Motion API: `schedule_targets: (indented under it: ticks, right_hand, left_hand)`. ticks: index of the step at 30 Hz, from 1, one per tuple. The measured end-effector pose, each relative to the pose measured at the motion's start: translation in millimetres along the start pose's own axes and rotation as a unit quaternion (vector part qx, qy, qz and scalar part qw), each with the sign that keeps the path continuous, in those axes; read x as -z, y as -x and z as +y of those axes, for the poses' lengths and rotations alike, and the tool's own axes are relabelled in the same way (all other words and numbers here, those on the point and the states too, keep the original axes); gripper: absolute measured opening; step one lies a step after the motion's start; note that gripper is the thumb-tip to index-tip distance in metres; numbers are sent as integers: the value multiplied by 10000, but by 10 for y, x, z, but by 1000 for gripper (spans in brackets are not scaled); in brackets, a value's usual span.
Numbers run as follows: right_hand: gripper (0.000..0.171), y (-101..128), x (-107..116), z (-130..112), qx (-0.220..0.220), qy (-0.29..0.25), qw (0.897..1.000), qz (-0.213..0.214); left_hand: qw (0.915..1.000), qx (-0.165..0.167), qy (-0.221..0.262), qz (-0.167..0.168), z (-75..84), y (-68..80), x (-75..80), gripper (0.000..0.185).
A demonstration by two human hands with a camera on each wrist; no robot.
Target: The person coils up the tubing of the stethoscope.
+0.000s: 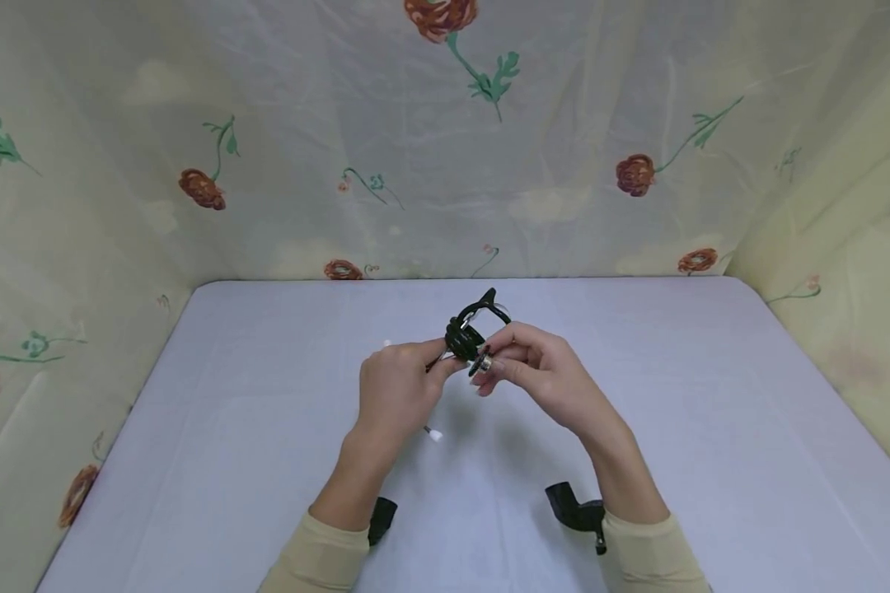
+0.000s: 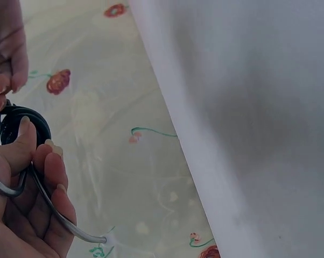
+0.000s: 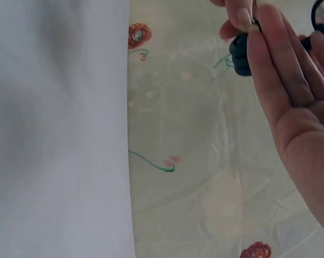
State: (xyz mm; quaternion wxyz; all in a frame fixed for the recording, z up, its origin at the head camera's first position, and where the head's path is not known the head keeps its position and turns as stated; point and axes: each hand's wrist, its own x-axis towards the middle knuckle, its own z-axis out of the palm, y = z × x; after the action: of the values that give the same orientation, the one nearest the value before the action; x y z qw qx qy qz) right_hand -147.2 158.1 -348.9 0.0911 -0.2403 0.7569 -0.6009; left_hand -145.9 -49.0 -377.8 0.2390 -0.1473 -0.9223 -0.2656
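Both hands work mid-air above the worktop (image 1: pixel 267 461): the left hand (image 1: pixel 393 394) grips the coiled black cable (image 1: pixel 466 336), the right hand (image 1: pixel 537 366) pinches its metal plug (image 1: pixel 484 363). Winding seems underway; next calls for tucking the plug.

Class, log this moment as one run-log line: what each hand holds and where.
left hand: grips stethoscope tubing | right hand: pinches chest piece | both raised over table

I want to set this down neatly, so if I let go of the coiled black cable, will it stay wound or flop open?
The coiled black cable probably springs loose, since only the left hand and right hand hold it. It looks light, thin and floppy.
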Motion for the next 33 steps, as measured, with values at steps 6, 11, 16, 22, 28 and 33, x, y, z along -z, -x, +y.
schedule_targets:
  ticks: [6,11,16,22,28,33]
  right_hand:
    - [7,-25,-88,0,23,363,9963,784]
    - [2,-53,-149,0,-126,793,9886,1275]
    - [6,-68,-181,1,-226,1094,9824,1495]
    - [13,-74,-210,-6,-179,1265,9771,1701]
    - [17,-84,-241,3,-104,1200,9719,2023]
    - [21,-89,-264,-14,-222,984,9695,2235]
  left_hand:
    - [10000,-57,-56,-7,51,8,-32,18]
    - [9998,-49,-158,87,48,5,-29,19]
    - [9997,-31,-217,83,35,4,-31,20]
    - [9998,40,-167,93,41,9,-45,20]
    - [9996,140,-139,196,60,15,-60,19]
    - [9993,164,-188,267,65,23,-71,20]
